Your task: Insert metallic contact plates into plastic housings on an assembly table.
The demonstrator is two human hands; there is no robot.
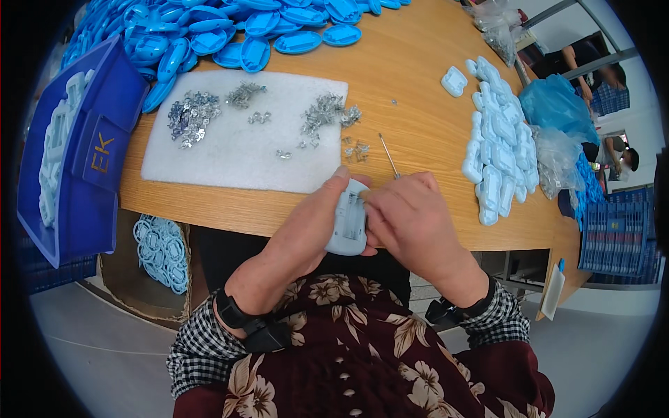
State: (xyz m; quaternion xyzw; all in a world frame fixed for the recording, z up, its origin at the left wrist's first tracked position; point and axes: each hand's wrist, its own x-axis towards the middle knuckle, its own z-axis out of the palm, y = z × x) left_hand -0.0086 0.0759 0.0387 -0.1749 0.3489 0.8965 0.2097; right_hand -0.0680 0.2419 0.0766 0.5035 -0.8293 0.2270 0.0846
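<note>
Pale-blue plastic housing (348,224) is being gripped over the wooden table (418,118) edge by left hand (306,233), fingers curled around it, while right hand (411,223) fingertips are being pinched against its open face.

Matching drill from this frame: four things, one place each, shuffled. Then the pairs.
Things:
1. pale housing
2. metal clips
3. bright blue shells
4. thin metal rod

Places:
A. heaped at the table's far edge
B. on the bare wood, just beyond the right hand
C. held between both hands, left hand gripping it
D. scattered on the white foam pad

Pairs: 1-C, 2-D, 3-A, 4-B
</note>
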